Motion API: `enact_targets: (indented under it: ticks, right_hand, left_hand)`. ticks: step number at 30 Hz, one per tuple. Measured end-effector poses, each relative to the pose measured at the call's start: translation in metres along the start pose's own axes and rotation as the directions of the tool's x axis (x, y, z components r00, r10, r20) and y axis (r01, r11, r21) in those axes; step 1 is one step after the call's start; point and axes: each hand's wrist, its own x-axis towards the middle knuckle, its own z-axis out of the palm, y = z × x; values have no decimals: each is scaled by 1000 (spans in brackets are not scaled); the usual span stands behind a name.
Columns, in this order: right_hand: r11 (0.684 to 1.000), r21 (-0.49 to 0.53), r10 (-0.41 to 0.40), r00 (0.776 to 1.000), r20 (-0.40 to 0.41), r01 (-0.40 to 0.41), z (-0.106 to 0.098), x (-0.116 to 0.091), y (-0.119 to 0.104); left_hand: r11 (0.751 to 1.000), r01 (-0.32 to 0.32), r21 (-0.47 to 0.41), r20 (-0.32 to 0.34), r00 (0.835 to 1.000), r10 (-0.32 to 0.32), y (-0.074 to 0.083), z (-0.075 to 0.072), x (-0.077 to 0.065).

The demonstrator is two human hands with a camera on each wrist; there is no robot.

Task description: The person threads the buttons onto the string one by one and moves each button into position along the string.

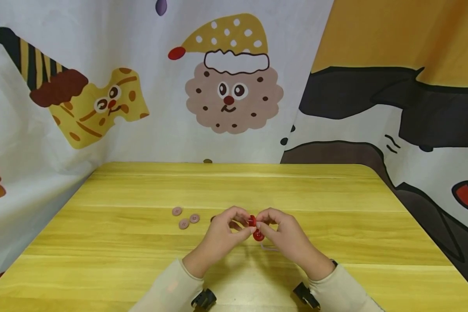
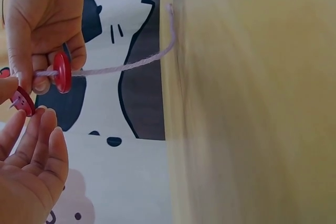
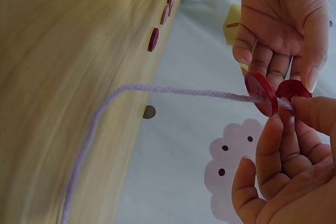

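My left hand [image 1: 224, 232] pinches a red button [image 1: 252, 221] between thumb and fingertips. In the left wrist view a short pale tip pokes out from the face of that button [image 2: 23, 102]. My right hand [image 1: 286, 236] pinches a lilac cord [image 3: 199, 93] close to the left hand's button. Another red button [image 3: 261, 94] is threaded on the cord, just beside the right fingertips, and its face shows in the head view too [image 1: 258, 235]. Beyond this button the cord trails down to the table. The fingertips of both hands nearly meet.
Three dull pink buttons [image 1: 183, 223] lie on the wooden table [image 1: 121, 251], left of the hands. A dark red button [image 3: 153, 40] lies near them, mostly hidden behind my left hand in the head view. A cartoon-printed cloth [image 1: 148, 143] hangs behind the table.
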Motion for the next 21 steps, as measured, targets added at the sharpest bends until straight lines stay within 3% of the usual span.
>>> enact_targets:
  ticks: [21]
  right_hand:
    - [1000, -24, -15, 1000, 16, 15, -1, 0, -1]
  left_hand:
    - [998, -36, 56, 19, 999, 35, 0, -2, -1]
